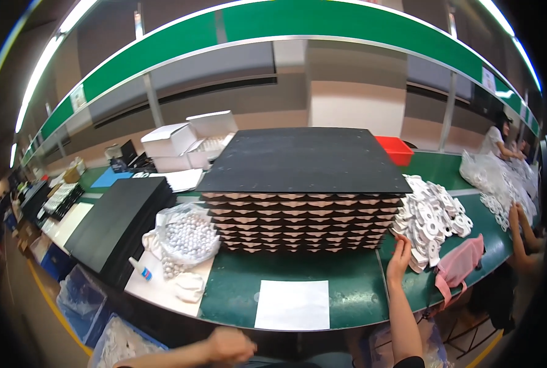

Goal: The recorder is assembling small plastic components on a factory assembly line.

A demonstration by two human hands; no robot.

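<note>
My left hand (229, 345) is low in front of the table edge, its fingers curled in; anything inside them is hidden. Reaching up over the table, my right hand (398, 260) has its fingers stretched out. It is nearest the right side of a tall stack of black trays (304, 221) and a heap of white plastic pieces with round holes (430, 214). Whether the fingertips touch either cannot be made out. A flat black board (304, 156) tops the stack. A white paper sheet (293, 305) lies in front of it.
Left of the stack are a clear bag of white balls (191, 236), a small glue bottle (140, 268) and black boards (117, 221). A pink cloth (460, 264) lies at right, near another person's arm (519, 236). A red bin (396, 150) stands behind; blue bins (80, 300) sit below left.
</note>
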